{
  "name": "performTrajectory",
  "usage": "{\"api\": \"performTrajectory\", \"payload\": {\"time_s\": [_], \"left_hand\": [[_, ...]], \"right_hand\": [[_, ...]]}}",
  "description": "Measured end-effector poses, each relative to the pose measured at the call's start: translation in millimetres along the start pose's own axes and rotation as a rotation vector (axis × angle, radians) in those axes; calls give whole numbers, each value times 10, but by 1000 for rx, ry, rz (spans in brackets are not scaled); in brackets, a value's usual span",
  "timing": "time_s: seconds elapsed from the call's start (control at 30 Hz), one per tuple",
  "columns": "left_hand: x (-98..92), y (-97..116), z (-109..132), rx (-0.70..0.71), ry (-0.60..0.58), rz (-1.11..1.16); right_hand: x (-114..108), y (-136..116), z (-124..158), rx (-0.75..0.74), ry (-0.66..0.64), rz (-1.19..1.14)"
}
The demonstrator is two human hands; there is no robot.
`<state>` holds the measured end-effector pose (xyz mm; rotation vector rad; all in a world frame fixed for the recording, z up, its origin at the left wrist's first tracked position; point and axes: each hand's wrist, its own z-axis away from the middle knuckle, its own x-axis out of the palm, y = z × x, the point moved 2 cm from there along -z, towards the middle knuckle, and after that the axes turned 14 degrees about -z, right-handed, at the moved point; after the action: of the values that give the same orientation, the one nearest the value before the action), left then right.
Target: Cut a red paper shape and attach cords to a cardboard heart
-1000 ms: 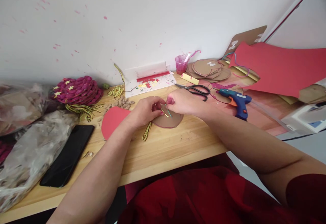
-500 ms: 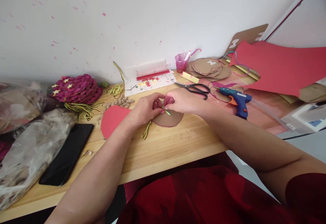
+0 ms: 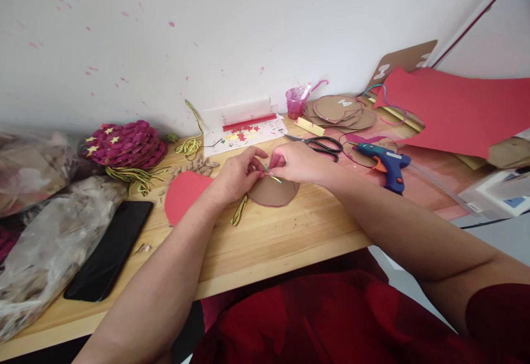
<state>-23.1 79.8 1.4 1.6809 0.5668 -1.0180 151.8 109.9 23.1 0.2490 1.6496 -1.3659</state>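
My left hand [image 3: 240, 175] and my right hand [image 3: 296, 162] meet above a round brown cardboard piece [image 3: 275, 194] in the middle of the wooden table. Both hands pinch a thin, shiny yellow-green strand [image 3: 273, 177] between their fingertips. A folded yellow-green cord [image 3: 239, 211] lies just left of the cardboard. Beside my left forearm rests a red paper shape [image 3: 184, 195], with several peanut shells [image 3: 199, 165] behind it.
Black scissors [image 3: 318, 144] and a blue glue gun [image 3: 389, 164] lie to the right, near stacked cardboard pieces [image 3: 337, 109] and a pink cup [image 3: 295, 101]. At left are a phone [image 3: 110, 251], a plastic bag [image 3: 62, 231] and a magenta stack [image 3: 128, 144].
My hands have drawn slightly apart at the fingertips. The shiny strand between them has turned from steep to flatter, its free end now further right.
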Motion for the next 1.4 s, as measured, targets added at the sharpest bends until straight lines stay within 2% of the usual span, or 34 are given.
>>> {"api": "performTrajectory", "payload": {"time_s": [0.3,0.4,0.5,0.57,0.63,0.7,0.83,0.93,1.1,1.2,1.4], "left_hand": [[11,-16,8,12,-21,20],[-23,-2,10,-30,60,3],[-77,10,10,-104,167,57],[-98,15,10,-169,180,128],[-97,20,13,-250,147,216],[-76,37,15,-311,101,359],[-29,101,6,-367,96,678],[-21,133,-5,-424,108,779],[-55,87,-14,-450,132,846],[-79,34,-13,-460,150,847],[-113,27,-1,-407,179,734]], "right_hand": [[79,-2,40,-143,29,179],[70,-15,46,-99,8,163],[11,-6,34,-16,35,42],[-48,0,28,-11,138,-57],[-100,-5,36,-50,270,-151],[-115,-25,54,-101,347,-241],[-44,-80,87,-162,358,-336],[16,-99,90,-182,358,-379],[-24,-79,58,-200,303,-469],[-102,-37,36,-143,261,-583],[-42,4,26,41,-136,-878]]}}
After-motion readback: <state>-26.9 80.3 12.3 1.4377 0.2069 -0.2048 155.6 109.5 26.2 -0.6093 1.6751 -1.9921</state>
